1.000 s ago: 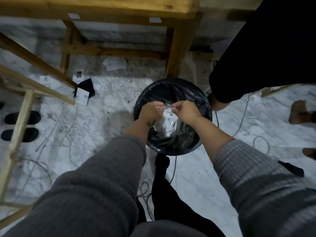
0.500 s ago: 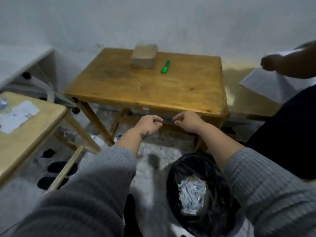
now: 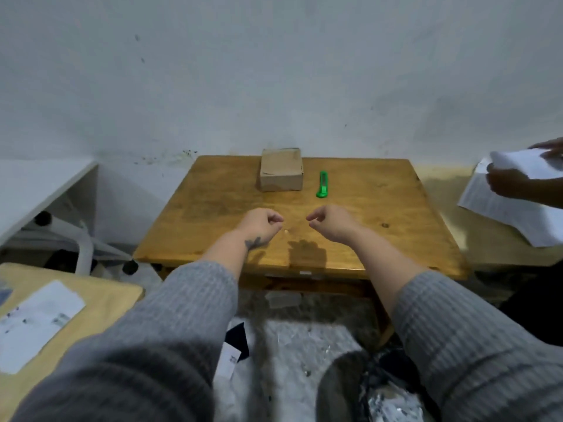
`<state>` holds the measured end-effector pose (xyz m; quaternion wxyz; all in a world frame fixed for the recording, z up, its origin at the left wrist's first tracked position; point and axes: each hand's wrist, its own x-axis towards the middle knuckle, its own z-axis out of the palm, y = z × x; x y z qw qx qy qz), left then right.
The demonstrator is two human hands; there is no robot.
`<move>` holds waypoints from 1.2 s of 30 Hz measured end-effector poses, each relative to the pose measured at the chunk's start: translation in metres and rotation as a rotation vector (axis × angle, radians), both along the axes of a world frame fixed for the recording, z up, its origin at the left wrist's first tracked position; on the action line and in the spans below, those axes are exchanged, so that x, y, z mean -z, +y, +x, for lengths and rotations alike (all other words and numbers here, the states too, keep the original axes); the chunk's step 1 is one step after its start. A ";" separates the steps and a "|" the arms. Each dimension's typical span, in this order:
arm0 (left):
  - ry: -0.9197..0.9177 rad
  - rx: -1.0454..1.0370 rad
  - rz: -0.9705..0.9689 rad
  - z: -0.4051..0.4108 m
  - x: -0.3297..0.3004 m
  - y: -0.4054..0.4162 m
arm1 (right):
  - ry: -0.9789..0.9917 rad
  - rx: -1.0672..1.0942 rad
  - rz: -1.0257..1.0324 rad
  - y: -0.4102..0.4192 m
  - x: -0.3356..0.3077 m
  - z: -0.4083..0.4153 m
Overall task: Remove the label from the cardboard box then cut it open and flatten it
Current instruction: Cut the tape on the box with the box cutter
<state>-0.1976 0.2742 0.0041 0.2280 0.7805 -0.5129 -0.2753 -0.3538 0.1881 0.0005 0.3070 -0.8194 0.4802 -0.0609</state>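
Left hand (image 3: 261, 223) and right hand (image 3: 329, 222) loosely curled, empty, cardboard box (image 3: 281, 169) unlabelled, green cutter (image 3: 322, 184) beside it

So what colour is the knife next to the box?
Bright green. The knife shows clearly in the head view, on the table.

Both arms wear long sleeves of ribbed grey knit, the ribs running across each sleeve as fine raised lines. The left sleeve (image 3: 170, 324) looks darker toward the near edge of the view; the right sleeve (image 3: 466, 339) shows faint darker bands. Both cuffs are pushed up, baring the forearms. A small dark tattoo (image 3: 252, 241) marks the left wrist.
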 end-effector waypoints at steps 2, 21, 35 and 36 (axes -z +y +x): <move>0.007 0.010 -0.013 0.013 -0.001 -0.016 | 0.022 0.022 -0.007 -0.015 0.000 0.014; -0.061 -0.142 -0.038 0.117 0.053 -0.244 | 0.296 0.257 0.015 -0.239 0.067 0.094; -0.378 -0.060 0.032 0.137 0.102 -0.273 | 0.075 0.440 0.172 -0.267 0.106 0.100; -0.382 -0.055 0.036 0.137 0.103 -0.270 | 0.052 0.450 0.196 -0.272 0.103 0.098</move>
